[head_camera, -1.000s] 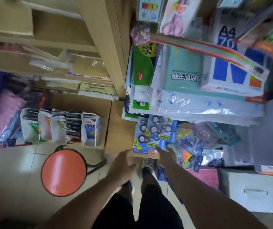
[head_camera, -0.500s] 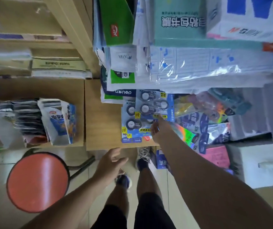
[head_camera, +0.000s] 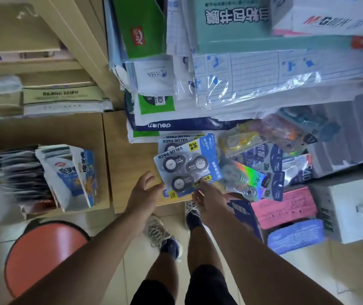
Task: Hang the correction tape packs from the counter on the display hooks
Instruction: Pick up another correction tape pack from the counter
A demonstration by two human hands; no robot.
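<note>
— What's under my feet here?
— Pale tiled floor [head_camera: 114, 280], with a round orange-topped stool [head_camera: 44, 258] at my left.
— And ahead of me?
— A light wooden counter [head_camera: 130, 164], beside cream-painted wooden shelving [head_camera: 66, 34]. Dim, soft light all over.

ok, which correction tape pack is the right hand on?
The top blue "VALUE PACK" card with three black rolls; the right hand pinches its lower edge. The holographic pack lies untouched.

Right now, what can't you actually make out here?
- Display hooks: none visible in the head view.
- Value packs beneath the top value pack: covered, count unclear.
- Right hand grip: fingertips hidden behind the pack's corner.
- Packs at right: blurred.
</note>
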